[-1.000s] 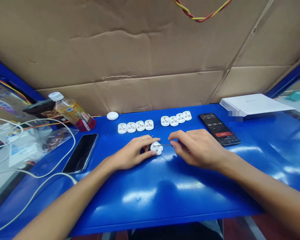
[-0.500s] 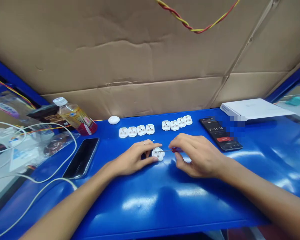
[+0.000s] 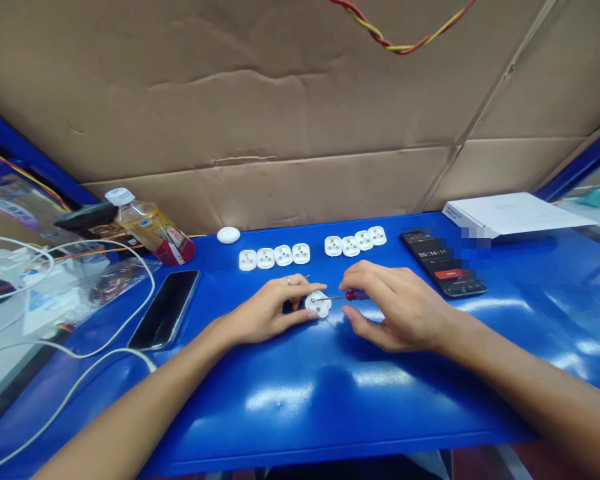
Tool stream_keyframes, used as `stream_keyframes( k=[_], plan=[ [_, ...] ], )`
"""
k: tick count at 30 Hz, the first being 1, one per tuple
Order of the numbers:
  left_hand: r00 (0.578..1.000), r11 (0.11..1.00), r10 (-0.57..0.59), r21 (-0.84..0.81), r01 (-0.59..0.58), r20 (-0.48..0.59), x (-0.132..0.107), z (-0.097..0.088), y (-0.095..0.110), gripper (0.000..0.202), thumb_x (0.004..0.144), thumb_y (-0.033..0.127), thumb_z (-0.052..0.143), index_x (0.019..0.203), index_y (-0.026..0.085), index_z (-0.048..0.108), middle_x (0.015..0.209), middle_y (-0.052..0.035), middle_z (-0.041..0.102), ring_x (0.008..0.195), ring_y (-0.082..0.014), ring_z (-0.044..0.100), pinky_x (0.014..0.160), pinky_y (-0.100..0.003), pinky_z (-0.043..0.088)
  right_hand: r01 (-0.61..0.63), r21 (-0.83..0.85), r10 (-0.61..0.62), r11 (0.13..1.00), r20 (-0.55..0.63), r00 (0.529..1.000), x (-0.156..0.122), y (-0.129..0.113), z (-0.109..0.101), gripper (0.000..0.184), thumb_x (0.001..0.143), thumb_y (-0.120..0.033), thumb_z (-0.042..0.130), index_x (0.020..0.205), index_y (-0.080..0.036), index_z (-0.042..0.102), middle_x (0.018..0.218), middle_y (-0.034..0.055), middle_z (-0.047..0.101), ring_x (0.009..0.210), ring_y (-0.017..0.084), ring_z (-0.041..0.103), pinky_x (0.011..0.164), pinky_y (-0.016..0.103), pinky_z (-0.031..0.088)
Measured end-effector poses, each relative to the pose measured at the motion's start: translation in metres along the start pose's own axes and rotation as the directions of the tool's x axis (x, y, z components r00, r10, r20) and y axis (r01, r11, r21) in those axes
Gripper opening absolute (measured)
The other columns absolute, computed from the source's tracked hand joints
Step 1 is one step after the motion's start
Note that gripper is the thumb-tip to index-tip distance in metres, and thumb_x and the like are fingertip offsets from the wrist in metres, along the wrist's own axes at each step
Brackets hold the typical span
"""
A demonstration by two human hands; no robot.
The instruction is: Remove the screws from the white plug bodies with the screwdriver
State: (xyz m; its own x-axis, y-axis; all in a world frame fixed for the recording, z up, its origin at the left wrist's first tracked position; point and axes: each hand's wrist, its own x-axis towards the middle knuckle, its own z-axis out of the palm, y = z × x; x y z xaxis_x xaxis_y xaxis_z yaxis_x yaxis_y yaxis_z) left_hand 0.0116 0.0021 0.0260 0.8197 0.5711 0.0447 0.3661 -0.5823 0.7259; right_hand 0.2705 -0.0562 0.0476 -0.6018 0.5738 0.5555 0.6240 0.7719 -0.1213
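Observation:
My left hand [image 3: 273, 305] grips a small white plastic piece [image 3: 324, 309] between thumb and fingers, low over the blue tabletop; metal parts show inside it. In my right hand [image 3: 390, 303] is a screwdriver with a red handle [image 3: 353, 295], its thin shaft [image 3: 334, 298] pointing left and its tip at the metal inside the white piece. The right thumb stands a little away from the handle. Behind the hands, several similar white pieces with metal inserts stand in two rows, a left row [image 3: 283, 255] and a right row [image 3: 350, 246].
A white oval object [image 3: 229, 235] lies near the cardboard [image 3: 290, 120]. Left are a drink bottle [image 3: 153, 227], a dark phone [image 3: 166, 310] and white cables [image 3: 105, 357]. Right are a phone showing a timer [image 3: 437, 257] and a white box [image 3: 517, 212]. Twisted wires [image 3: 400, 48] hang above.
My right thumb and fingers have spread further apart around the screwdriver handle. The white piece and left hand stay nearly in place. The view has shifted slightly.

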Motion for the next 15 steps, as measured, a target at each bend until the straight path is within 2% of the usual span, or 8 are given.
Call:
stream_keyframes(
  k=[2,4,8,11,13,15],
  plan=[
    [1.000,1.000,-0.005,0.004,0.005,-0.004,-0.0004,0.0004,-0.0016,0.045,0.103,0.037,0.063,0.145,0.024,0.061,0.113,-0.0068,0.067,0.094,-0.0186,0.063,0.087,-0.031,0.050,-0.039,-0.046,0.038,0.998,-0.008,0.999,-0.0003,0.0011,-0.0002,0.016,0.102,-0.031,0.055,0.111,-0.018,0.057,0.084,0.0047,0.073,0.067,0.020,0.069,0.053,0.029,0.045],
    [1.000,1.000,-0.007,0.010,0.007,0.000,-0.0006,0.0007,-0.0026,0.044,0.103,0.039,0.062,0.145,0.024,0.061,0.112,-0.0069,0.067,0.094,-0.0188,0.063,0.088,-0.032,0.050,-0.045,-0.064,0.043,0.997,-0.024,0.999,-0.0004,0.0021,-0.0003,0.011,0.103,-0.027,0.055,0.111,-0.020,0.057,0.079,0.0025,0.073,0.062,0.018,0.068,0.053,0.029,0.044],
    [1.000,1.000,0.012,0.016,-0.012,-0.014,-0.0005,0.0009,-0.0031,0.043,0.103,0.043,0.061,0.142,0.023,0.062,0.107,-0.0061,0.067,0.090,-0.0185,0.060,0.086,-0.031,0.049,0.058,0.026,-0.057,0.998,-0.050,0.997,0.0009,0.0003,-0.0015,0.017,0.095,-0.013,0.051,0.110,-0.019,0.057,0.092,0.0087,0.073,0.078,0.021,0.069,0.063,0.032,0.052],
    [1.000,1.000,-0.001,0.019,0.001,-0.012,-0.0004,0.0011,-0.0033,0.042,0.104,0.044,0.059,0.139,0.022,0.064,0.103,-0.0057,0.065,0.085,-0.0175,0.057,0.081,-0.030,0.048,0.022,0.025,-0.021,0.999,-0.030,0.999,0.0016,-0.0020,-0.0025,0.019,0.098,-0.019,0.053,0.116,-0.015,0.056,0.096,0.0105,0.074,0.080,0.022,0.071,0.065,0.033,0.055],
    [1.000,1.000,-0.007,0.019,0.007,-0.009,-0.0004,0.0012,-0.0037,0.042,0.104,0.044,0.058,0.140,0.022,0.064,0.097,-0.0042,0.062,0.082,-0.0167,0.056,0.079,-0.029,0.047,-0.037,-0.035,0.037,0.999,-0.011,0.999,0.0019,-0.0025,-0.0027,0.020,0.101,-0.025,0.054,0.116,-0.014,0.057,0.086,0.0071,0.074,0.071,0.022,0.071,0.059,0.032,0.052],
    [1.000,1.000,-0.003,0.017,0.003,-0.013,-0.0003,0.0013,-0.0040,0.043,0.104,0.044,0.058,0.142,0.023,0.063,0.092,-0.0024,0.059,0.080,-0.0163,0.055,0.078,-0.029,0.046,-0.026,-0.057,0.025,0.998,-0.010,1.000,0.0027,-0.0024,-0.0027,0.014,0.102,-0.022,0.054,0.111,-0.014,0.060,0.078,0.0037,0.072,0.064,0.020,0.067,0.056,0.031,0.049]
  ],
)
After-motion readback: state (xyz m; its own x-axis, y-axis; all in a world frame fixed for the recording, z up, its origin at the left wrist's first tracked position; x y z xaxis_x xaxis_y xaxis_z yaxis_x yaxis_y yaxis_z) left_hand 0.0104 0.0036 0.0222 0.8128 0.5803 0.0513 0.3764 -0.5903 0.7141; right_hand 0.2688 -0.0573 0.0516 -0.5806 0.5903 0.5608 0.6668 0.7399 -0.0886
